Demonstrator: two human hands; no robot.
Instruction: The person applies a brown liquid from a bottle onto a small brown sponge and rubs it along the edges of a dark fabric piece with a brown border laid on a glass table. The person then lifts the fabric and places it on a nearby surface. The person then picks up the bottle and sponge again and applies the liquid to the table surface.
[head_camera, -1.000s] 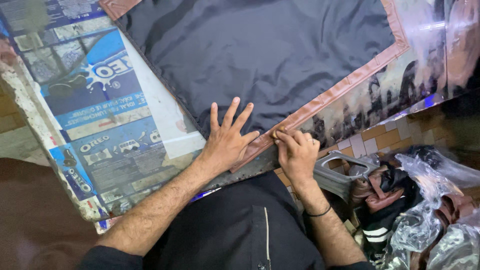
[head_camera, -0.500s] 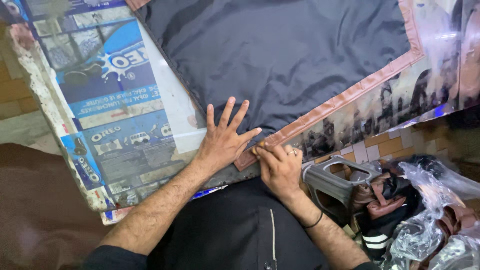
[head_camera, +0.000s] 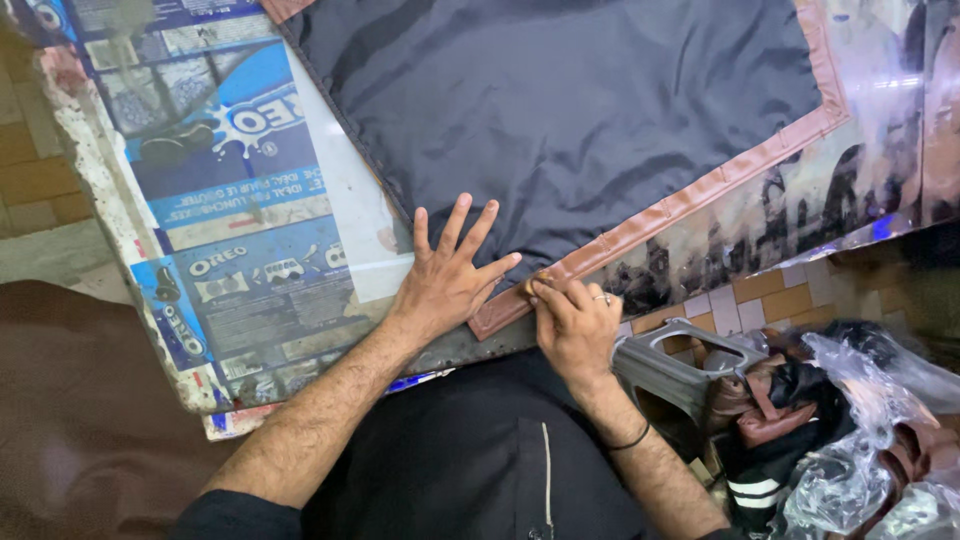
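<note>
A dark navy fabric sheet (head_camera: 560, 110) lies spread on the table, edged with a brown leather-like strip (head_camera: 690, 200). My left hand (head_camera: 450, 275) rests flat with fingers spread on the fabric near its lower corner. My right hand (head_camera: 575, 320) sits just to the right, its fingertips pinching the brown strip at the corner where the strip folds. The two hands are almost touching.
The table top (head_camera: 240, 230) is covered with blue and white printed packaging film. A grey metal tool (head_camera: 680, 365) lies by my right wrist. Crumpled clear plastic bags (head_camera: 860, 440) and dark scraps sit at lower right. Brick-tiled floor shows at left.
Both hands have shifted along the brown strip toward the corner of the fabric. My right hand went from pressing on the strip to pinching it with the fingertips.
</note>
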